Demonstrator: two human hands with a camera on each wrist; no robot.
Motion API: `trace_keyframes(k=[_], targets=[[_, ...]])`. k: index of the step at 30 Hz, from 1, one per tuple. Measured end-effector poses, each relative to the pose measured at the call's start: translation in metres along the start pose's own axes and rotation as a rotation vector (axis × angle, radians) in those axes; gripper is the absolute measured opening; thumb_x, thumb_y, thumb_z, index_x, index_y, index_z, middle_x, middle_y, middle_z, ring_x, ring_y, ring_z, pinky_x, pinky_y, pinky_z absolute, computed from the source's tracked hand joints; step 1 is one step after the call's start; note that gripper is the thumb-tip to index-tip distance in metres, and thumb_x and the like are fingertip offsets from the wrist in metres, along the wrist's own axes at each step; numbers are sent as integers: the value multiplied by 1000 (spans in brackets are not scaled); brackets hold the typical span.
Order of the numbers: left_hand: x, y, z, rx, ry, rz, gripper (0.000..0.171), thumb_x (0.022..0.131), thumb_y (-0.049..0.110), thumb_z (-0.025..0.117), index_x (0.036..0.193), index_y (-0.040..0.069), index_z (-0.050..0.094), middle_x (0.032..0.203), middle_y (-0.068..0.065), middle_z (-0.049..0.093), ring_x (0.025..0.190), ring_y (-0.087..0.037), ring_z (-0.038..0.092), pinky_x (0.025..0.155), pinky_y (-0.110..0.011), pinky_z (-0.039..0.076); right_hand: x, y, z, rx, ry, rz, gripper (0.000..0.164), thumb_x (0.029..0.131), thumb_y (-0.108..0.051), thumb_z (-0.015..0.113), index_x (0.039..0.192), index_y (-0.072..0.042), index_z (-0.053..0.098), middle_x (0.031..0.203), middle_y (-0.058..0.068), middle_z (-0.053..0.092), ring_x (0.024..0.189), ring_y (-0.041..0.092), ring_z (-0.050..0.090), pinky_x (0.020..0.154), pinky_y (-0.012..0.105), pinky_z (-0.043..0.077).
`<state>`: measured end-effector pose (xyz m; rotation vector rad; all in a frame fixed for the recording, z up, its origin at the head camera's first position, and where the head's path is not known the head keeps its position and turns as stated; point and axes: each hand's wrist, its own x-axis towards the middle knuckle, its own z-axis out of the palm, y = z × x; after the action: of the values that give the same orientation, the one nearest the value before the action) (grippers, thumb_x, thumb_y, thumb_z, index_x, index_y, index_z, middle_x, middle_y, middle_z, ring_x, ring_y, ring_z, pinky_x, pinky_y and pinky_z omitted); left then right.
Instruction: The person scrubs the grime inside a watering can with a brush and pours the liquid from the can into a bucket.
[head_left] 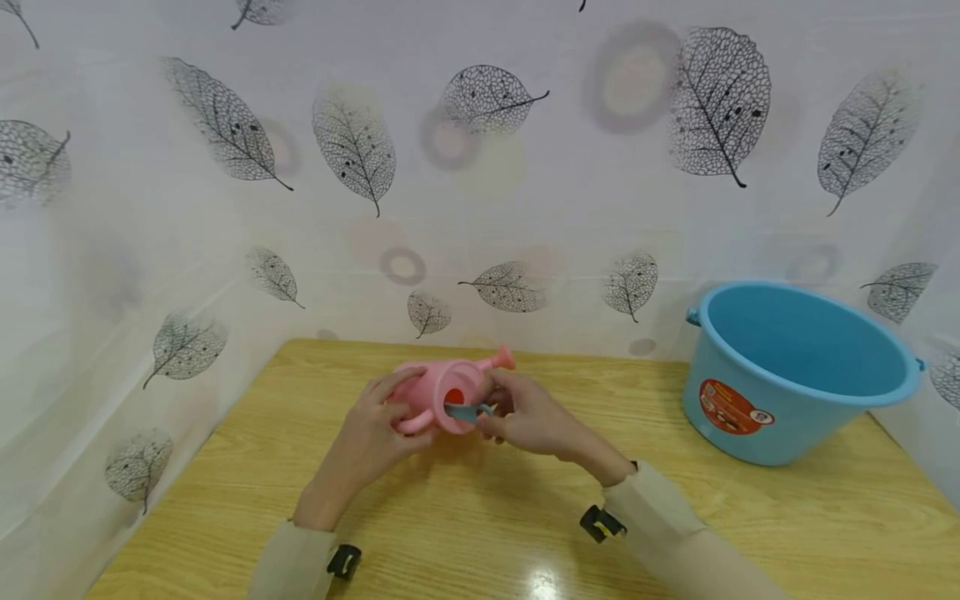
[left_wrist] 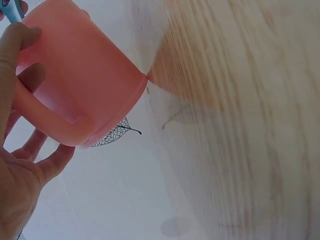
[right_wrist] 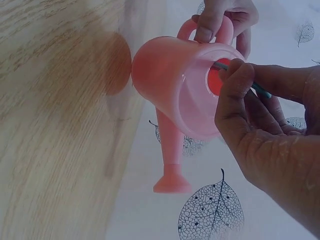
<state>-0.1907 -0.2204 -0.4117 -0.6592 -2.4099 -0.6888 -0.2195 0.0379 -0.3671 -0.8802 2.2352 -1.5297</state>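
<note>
A pink watering can (head_left: 426, 386) is tilted over the table, its round mouth turned toward me and its spout (right_wrist: 171, 150) pointing away to the right. My left hand (head_left: 372, 432) grips it at the handle (left_wrist: 55, 122), some fingers passing around the handle. Between thumb and fingers my right hand (head_left: 538, 419) pinches a small light-blue tool (head_left: 462, 412) with a looped end. The tool's flat end reaches into the can's mouth, where something red (right_wrist: 215, 81) shows. My fingers partly hide the tool, so its exact kind is unclear.
On the right of the wooden table (head_left: 510, 533) stands a large light-blue bucket (head_left: 720, 367) with a red oval label. A pale leaf-patterned sheet (head_left: 525, 208) hangs behind the table and along its left side.
</note>
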Motion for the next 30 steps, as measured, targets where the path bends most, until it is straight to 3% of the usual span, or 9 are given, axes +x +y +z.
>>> trace_keyframes(k=[7, 21, 25, 30], targets=[[-1, -1, 0, -7, -9, -21, 36, 71, 19, 89, 57, 17, 55, 143, -2, 61, 119, -30, 60, 98, -48, 58, -8, -2, -7, 0, -5, 13, 17, 91, 0, 63, 108, -3, 61, 85, 9, 70, 74, 24, 65, 61, 28, 55], [-1, -1, 0, -15, 2, -23, 38, 70, 20, 90, 56, 18, 54, 142, -3, 62, 120, -32, 60, 98, -49, 59, -17, 0, -20, -66, 16, -57, 15, 95, 2, 61, 108, -4, 61, 84, 16, 67, 70, 24, 64, 56, 28, 55], [-1, -1, 0, -15, 1, -22, 38, 70, 20, 90, 56, 18, 55, 142, -2, 62, 120, -31, 60, 98, -48, 58, -19, -1, -21, -106, 20, -95, 16, 94, 4, 60, 108, -4, 61, 85, 13, 68, 69, 21, 63, 56, 25, 55], [-1, -1, 0, -9, -5, -22, 37, 70, 20, 89, 56, 18, 55, 142, -2, 62, 119, -31, 60, 98, -49, 58, -20, -2, -19, -234, 82, -174, 17, 93, 4, 63, 107, -6, 62, 89, 6, 73, 74, 9, 65, 61, 24, 56]])
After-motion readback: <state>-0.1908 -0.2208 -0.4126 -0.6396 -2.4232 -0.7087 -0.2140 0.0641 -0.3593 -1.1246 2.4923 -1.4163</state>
